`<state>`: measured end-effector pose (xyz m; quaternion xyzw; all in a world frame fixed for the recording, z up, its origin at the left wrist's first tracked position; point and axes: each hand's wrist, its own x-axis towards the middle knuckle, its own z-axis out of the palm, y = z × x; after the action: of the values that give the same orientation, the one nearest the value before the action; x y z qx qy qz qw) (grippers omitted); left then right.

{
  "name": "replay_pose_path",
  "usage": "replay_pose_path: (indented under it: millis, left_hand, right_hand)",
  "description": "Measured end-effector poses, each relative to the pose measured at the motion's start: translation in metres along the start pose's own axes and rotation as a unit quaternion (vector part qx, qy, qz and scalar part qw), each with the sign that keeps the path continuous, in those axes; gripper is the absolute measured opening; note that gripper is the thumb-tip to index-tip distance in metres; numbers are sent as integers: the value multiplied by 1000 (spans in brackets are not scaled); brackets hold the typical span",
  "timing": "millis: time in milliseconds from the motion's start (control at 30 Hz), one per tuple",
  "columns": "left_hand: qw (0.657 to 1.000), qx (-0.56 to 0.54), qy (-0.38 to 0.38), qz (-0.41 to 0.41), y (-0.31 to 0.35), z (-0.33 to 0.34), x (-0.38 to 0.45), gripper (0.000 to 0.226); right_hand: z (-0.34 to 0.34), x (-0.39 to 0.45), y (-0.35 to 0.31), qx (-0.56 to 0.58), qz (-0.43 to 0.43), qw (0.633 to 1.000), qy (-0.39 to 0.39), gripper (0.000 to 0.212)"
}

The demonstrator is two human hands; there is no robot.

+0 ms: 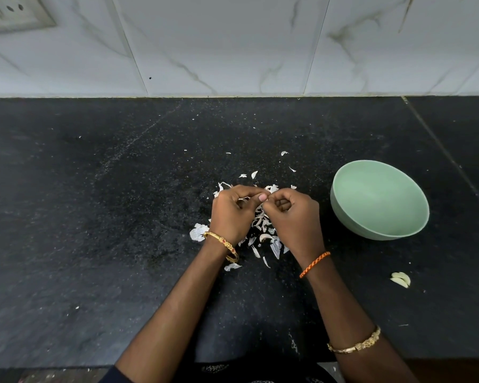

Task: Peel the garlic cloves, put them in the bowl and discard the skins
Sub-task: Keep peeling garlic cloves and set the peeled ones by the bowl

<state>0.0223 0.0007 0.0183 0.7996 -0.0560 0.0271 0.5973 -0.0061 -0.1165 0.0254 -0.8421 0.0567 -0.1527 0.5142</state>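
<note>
My left hand (233, 214) and my right hand (293, 214) meet fingertip to fingertip over the black counter, pinched together on a small garlic clove (265, 198) that is almost fully hidden between them. Below and around both hands lies a scatter of white garlic skins (263, 230). A pale green bowl (343, 217) stands to the right of my right hand, and its inside looks bare. Two peeled cloves (401, 279) lie on the counter below the bowl, near the front right.
The black stone counter (94, 217) runs back to a white marble-tiled wall (233, 45). A wall socket (11, 15) sits at the top left. A seam in the counter (448, 156) runs diagonally at the right. The counter's front edge is close to my body.
</note>
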Motion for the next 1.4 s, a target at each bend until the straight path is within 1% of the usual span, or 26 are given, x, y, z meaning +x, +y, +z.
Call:
replay_pose_path:
  millis: [67,100,167,233,267,367,500,567,700,833,1000,1100,1233,1400]
  left_hand:
    - [1000,5,-5,1,1,0,0,11]
    - [1000,-11,-12,-7,2,-1,0,11]
    - [995,-83,-29,-44,7,-3,-1,10]
    - [985,-146,-28,-83,10,-4,-2,11]
    - [983,-160,-26,-92,11,-4,-2,11]
    - [977,-186,-21,-99,12,-3,-3,12]
    - [980,-182,-27,-79,13,-7,-4,10]
    - [983,-165,-41,-64,11,-11,-4,10]
    - [995,-73,-58,-29,9,-15,-1,5]
    - [998,-19,-65,-4,7,-15,0,4]
    - [998,45,-38,38,4,-16,-1,6]
    - [995,73,-39,64,5,-16,-2,8]
    - [993,90,-42,66,5,-15,-3,8]
    - [993,108,-20,37,4,-7,-3,8]
  right_hand:
    - [0,0,0,-2,5,1000,3,11]
    - [0,0,1,4,14,1000,6,11]
    - [0,1,3,41,38,998,9,11]
    - [-1,0,4,94,50,994,6,7]
    - [-1,-1,3,110,47,993,4,6]
    - [2,-6,1,130,28,991,14,11]
    - [1,-5,4,154,-5,988,23,10]
    - [-2,-3,6,164,4,986,12,14]
    - [-5,0,8,163,19,986,-7,24]
    - [-9,4,7,173,25,984,-39,21]
    - [-12,6,9,171,32,984,-48,21]
    - [-13,7,11,167,36,984,-53,17]
    - [-12,7,11,191,45,979,-59,15]
    - [-9,8,10,225,50,971,-62,19]
